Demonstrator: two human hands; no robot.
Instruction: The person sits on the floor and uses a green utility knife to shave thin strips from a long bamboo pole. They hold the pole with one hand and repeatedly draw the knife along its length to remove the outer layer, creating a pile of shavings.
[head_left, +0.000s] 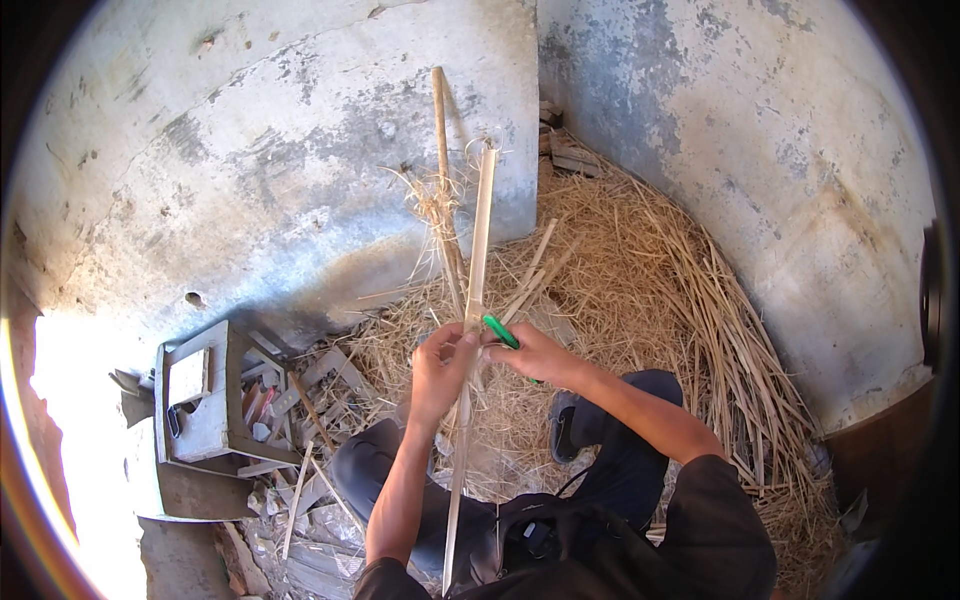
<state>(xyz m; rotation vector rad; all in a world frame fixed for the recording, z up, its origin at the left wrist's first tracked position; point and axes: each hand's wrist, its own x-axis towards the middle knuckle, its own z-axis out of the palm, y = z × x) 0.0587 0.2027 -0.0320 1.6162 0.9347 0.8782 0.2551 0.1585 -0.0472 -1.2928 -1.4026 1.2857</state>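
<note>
A long pale cane strip [481, 240] stands upright in front of me, its lower end running down past my knees. My left hand [438, 372] is closed around it at mid length. My right hand [528, 352] grips a green-handled knife [501, 331] held against the strip just beside the left hand. A second, darker stick [443, 170] with loose fibres leans against the wall behind it.
A heap of dry straw and split canes [650, 290] fills the corner against the worn concrete walls [750, 130]. A grey wooden box [200, 395] with scraps lies at my left. My black shoe [565, 425] rests on the straw.
</note>
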